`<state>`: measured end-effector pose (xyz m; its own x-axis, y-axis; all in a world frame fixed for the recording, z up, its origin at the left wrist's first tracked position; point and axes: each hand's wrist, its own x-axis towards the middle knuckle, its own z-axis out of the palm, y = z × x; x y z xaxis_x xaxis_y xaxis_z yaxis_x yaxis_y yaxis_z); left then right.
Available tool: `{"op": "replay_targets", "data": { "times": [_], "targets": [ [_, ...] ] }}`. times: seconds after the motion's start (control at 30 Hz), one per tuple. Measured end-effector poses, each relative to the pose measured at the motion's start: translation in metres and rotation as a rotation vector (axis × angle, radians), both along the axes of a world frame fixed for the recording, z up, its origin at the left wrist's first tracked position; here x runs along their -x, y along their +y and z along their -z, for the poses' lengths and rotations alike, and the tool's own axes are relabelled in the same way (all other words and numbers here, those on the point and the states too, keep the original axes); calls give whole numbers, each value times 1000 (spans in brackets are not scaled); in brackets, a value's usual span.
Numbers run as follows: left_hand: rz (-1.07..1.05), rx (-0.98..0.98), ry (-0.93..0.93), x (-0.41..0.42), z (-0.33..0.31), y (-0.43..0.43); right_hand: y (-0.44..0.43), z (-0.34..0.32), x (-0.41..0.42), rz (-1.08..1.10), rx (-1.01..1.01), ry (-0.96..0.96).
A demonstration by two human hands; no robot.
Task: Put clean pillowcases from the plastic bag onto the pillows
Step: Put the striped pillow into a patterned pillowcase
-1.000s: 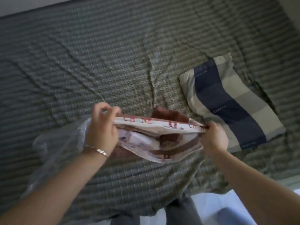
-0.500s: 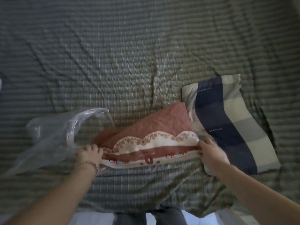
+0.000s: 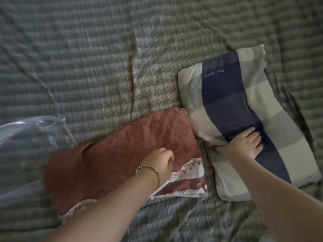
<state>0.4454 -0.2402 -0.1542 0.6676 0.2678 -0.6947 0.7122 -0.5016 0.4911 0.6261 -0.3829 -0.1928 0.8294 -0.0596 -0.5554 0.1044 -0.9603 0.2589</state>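
Lying folded on the checked bed sheet point(image 3: 104, 58), the rust-red pillowcase point(image 3: 122, 154) sits at centre, outside the clear plastic bag point(image 3: 26, 137) at its 9 o'clock. A blue-checked pillow point(image 3: 227, 95) lies just beside it at 3 o'clock. The left hand point(image 3: 161, 163) is over the pillowcase with fingers curled; blur prevents confirming any grip. The right hand point(image 3: 248, 144) presses on the pillow, fingers straight and spread.

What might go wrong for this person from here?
The pillowcase lies folded under the left hand, so its opening may be hard to find one-handed. The right hand only rests on the pillow, which might slip when lifted. The loose plastic bag could get caught up.
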Motion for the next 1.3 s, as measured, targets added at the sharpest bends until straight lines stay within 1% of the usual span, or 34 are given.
{"op": "replay_targets", "data": {
  "times": [0.03, 0.07, 0.17, 0.23, 0.3, 0.4, 0.47, 0.53, 0.57, 0.6, 0.63, 0.7, 0.73, 0.77, 0.83, 0.87, 0.9, 0.93, 0.97, 1.0, 1.03, 1.1, 1.13, 1.2, 1.27, 1.3],
  "targets": [
    [-52, 9, -30, -6, 6, 1, -4, 7, -5, -10, -19, -33],
    [-102, 5, -58, -12, 12, 3, -6, 13, -12, -11, -79, -69],
    [-257, -33, -109, -27, 23, 14, -3, 14, -29, 209, -336, -99],
    [-363, -32, -101, -33, 24, 20, -7, -3, -25, 359, -487, -101],
    [-447, -11, -129, -40, 19, 23, -13, -34, -7, 371, -646, -79],
    [-552, 55, -241, -63, -6, 28, -18, -98, 24, 297, -854, 45],
    [-640, 73, -343, -79, -28, 36, -11, -133, 43, 220, -947, 210],
    [-668, 81, -446, -98, -49, 45, -1, -154, 59, 92, -979, 416],
    [-653, 87, -463, -106, -55, 50, 7, -153, 68, -17, -939, 506],
    [-598, 89, -443, -114, -62, 51, 11, -150, 81, -100, -872, 575],
    [-519, 84, -393, -122, -64, 50, 12, -141, 93, -132, -795, 626],
    [-338, 83, -230, -126, -62, 38, 4, -113, 127, -72, -712, 662],
    [-254, 66, -171, -125, -58, 31, -3, -99, 140, -30, -720, 635],
    [-160, 40, -130, -125, -52, 24, -13, -88, 148, 22, -737, 574],
    [66, -33, -82, -126, -40, 16, -30, -73, 148, 189, -745, 372],
    [199, -79, -55, -129, -35, 13, -39, -69, 142, 316, -710, 276],
    [332, -130, -24, -134, -29, 12, -50, -64, 134, 466, -626, 238],
    [460, -197, 9, -143, -23, 7, -64, -54, 129, 614, -522, 286],
    [545, -274, 26, -150, -17, 2, -78, -47, 127, 702, -418, 389],
    [591, -332, 39, -158, -10, -3, -91, -39, 128, 730, -317, 505],
    [590, -364, 45, -166, -5, -7, -103, -30, 133, 710, -233, 582],
    [535, -356, 81, -180, 12, -12, -120, -12, 144, 643, -168, 615],
    [509, -343, 111, -185, 19, -11, -123, -4, 146, 615, -182, 587],
    [511, -371, 148, -196, 32, -7, -120, 1, 142, 625, -258, 612],
    [525, -462, 101, -200, 38, -4, -111, -5, 139, 716, -384, 632],
    [484, -468, 58, -198, 38, -4, -107, -9, 137, 749, -435, 611]
  ]
}}
